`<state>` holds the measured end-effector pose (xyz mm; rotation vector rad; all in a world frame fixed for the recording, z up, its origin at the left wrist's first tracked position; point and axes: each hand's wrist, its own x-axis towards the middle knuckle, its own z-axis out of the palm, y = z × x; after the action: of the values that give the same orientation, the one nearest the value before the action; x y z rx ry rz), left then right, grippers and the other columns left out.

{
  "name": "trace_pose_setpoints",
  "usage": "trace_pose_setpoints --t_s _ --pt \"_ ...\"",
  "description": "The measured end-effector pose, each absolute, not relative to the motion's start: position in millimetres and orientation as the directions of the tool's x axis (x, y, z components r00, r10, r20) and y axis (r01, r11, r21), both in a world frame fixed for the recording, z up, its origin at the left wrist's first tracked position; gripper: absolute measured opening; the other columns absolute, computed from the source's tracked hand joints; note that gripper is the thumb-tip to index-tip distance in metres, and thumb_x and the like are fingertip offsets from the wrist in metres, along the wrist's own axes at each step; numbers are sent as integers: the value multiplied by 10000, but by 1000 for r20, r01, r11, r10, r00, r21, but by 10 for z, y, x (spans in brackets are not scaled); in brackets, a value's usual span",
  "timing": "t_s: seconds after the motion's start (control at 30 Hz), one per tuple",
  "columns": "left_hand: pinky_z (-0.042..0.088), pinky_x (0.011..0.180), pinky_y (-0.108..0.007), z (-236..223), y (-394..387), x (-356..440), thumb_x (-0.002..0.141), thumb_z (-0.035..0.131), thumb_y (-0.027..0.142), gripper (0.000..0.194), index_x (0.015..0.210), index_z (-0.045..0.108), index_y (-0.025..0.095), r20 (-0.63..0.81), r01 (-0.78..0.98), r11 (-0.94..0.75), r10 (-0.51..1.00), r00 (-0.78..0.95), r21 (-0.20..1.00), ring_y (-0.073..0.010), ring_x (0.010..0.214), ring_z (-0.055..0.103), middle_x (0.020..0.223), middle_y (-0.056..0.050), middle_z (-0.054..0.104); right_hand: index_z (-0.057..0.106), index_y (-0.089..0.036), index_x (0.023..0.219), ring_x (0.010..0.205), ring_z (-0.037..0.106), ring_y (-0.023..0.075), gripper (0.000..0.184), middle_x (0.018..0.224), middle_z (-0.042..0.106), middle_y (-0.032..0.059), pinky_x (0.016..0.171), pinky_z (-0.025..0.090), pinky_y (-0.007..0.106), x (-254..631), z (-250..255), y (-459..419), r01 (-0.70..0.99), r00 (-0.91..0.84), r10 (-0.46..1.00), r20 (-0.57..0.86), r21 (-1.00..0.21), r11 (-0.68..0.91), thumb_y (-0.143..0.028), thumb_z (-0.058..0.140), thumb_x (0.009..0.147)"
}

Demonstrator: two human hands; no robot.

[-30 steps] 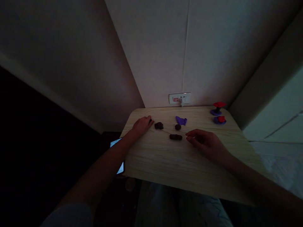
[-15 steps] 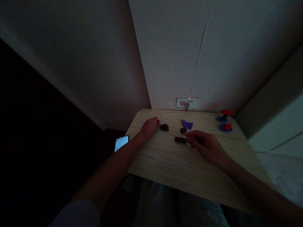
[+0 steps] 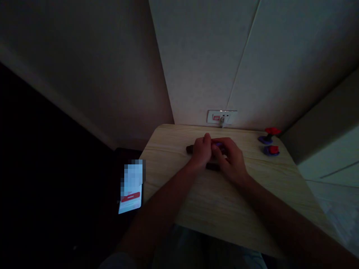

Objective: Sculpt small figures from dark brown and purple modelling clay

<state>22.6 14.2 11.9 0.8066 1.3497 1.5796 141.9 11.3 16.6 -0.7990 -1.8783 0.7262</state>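
My left hand (image 3: 202,150) is closed over the table, its fingertips close against my right hand. Whatever it may hold is hidden. Opposite it, my right hand (image 3: 232,160) has its thumb and fingers curled in, and I cannot make out what is in them. A bit of a purple soft piece (image 3: 218,144) shows between the hands; whether it is held or lies on the table is unclear. A dark brown lump (image 3: 189,149) pokes out left of my left hand. Below the fingers lies a dark brown roll (image 3: 212,166), partly covered by my right hand.
Two small red and purple shapes, an upright one (image 3: 270,133) and a low one (image 3: 272,150), sit at the back right of the wooden table (image 3: 241,220). A wall socket (image 3: 221,117) is behind. A lit phone (image 3: 131,186) lies off the left edge.
My left hand has moved right to meet my right hand. The right hand has moved off the brown roll's end, up and left. The small brown ball is now hidden; the phone screen shows more.
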Motion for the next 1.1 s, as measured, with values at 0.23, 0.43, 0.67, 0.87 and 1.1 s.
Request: trace_pose_setpoints --t_s 0.23,0.43,0.67,0.87,1.1 --pt "431 555 -222 87 150 227 943 541 488 398 684 549 186 -37 -388 -119 928 -370 914 -104 546 506 613 19 519 603 -221 1353 844 632 196 431 1275 538 144 736 574 389 1441 70 144 312 -435 609 663 -523 793 -283 617 928" --pt "460 613 -223 -24 73 210 927 577 477 339 740 611 195 89 -319 -212 928 -361 924 -116 631 553 700 5 577 658 -214 1189 890 632 224 273 1023 631 105 742 564 374 1420 56 142 328 -405 578 709 -477 815 -299 617 933" --pt "432 527 -233 93 -87 215 920 595 435 285 747 634 211 156 -215 -239 927 -342 947 -128 560 540 637 14 565 649 -212 1073 772 630 190 144 878 665 70 685 547 329 1403 52 102 260 -359 581 731 -519 814 -247 601 942" --pt "414 499 -195 -45 -4 156 868 633 435 265 764 654 192 44 -260 -162 913 -405 952 -109 595 554 702 10 598 645 -198 1036 733 624 171 131 834 666 43 686 519 310 1390 -16 155 236 -340 634 694 -590 772 -191 614 909" --pt "265 366 -174 69 0 165 820 660 491 315 832 605 181 -250 -553 46 921 -299 832 -50 396 396 617 47 544 635 -211 997 716 628 172 102 826 662 41 658 505 305 1378 -36 179 243 -306 717 626 -677 695 -199 611 898"
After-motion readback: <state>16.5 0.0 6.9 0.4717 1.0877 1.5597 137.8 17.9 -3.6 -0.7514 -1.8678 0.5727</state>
